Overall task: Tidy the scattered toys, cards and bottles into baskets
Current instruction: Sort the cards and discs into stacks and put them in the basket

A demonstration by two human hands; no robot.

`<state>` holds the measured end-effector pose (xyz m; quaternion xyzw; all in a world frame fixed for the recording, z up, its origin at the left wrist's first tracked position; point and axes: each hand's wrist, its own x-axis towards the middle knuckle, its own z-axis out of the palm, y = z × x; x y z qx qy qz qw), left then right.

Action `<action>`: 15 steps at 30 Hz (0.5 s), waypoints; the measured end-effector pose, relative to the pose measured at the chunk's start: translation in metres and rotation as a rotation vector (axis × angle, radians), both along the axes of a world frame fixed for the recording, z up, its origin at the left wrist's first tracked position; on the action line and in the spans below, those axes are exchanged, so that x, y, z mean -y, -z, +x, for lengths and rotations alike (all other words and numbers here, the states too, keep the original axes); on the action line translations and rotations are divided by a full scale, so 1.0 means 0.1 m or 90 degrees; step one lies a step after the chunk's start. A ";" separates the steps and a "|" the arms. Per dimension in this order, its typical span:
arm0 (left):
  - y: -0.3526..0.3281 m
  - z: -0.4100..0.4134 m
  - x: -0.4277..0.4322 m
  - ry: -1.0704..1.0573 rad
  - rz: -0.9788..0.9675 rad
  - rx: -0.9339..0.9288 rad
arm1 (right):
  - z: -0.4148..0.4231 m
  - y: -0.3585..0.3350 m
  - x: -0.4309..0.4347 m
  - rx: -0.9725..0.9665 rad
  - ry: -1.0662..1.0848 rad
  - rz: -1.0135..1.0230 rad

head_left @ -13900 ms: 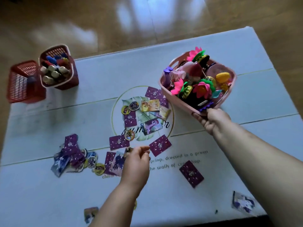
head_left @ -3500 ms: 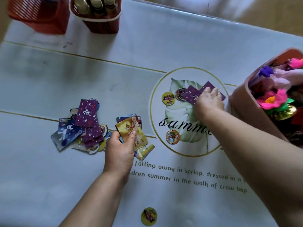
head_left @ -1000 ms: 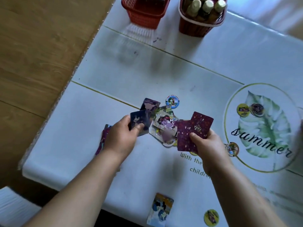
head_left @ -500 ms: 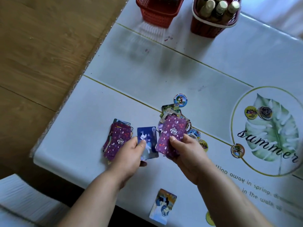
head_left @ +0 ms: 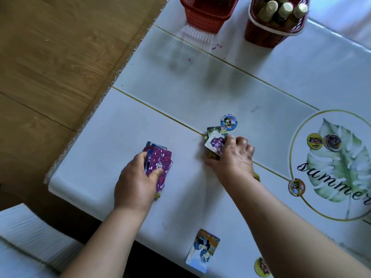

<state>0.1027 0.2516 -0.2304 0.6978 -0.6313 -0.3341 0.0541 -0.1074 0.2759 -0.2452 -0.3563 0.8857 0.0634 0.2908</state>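
My left hand [head_left: 135, 182] holds a stack of purple-backed cards [head_left: 159, 164] near the table's left front corner, thumb on top. My right hand [head_left: 233, 156] lies over a small pile of picture cards [head_left: 215, 142], fingers curled onto them. A round disc [head_left: 229, 121] sits just beyond that pile. One loose card [head_left: 203, 250] lies face up at the front edge. More discs [head_left: 323, 141] lie on the leaf print, one [head_left: 296, 187] on its gold ring, another [head_left: 262, 266] at the front edge.
An empty red basket [head_left: 204, 15] and a red basket with capped bottles [head_left: 267, 31] stand at the table's far edge. Wooden floor [head_left: 60, 67] lies left of the white tablecloth [head_left: 200, 87]. A pale ribbed surface [head_left: 26, 237] shows at the bottom left.
My right hand has passed its purple cards onto the left hand's stack and moved right to the picture card pile. My left hand now holds the merged stack.
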 end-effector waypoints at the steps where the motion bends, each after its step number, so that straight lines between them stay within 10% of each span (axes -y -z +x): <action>1: 0.03 0.01 -0.01 0.028 -0.033 0.038 | -0.02 0.02 0.00 0.003 -0.002 -0.008; 9: 0.03 -0.18 -0.25 0.098 -0.243 -0.048 | -0.29 -0.15 -0.16 0.026 0.070 -0.099; 15: -0.21 -0.52 -0.26 -0.173 0.378 -0.548 | 0.30 -0.40 -0.40 0.109 -0.186 -0.165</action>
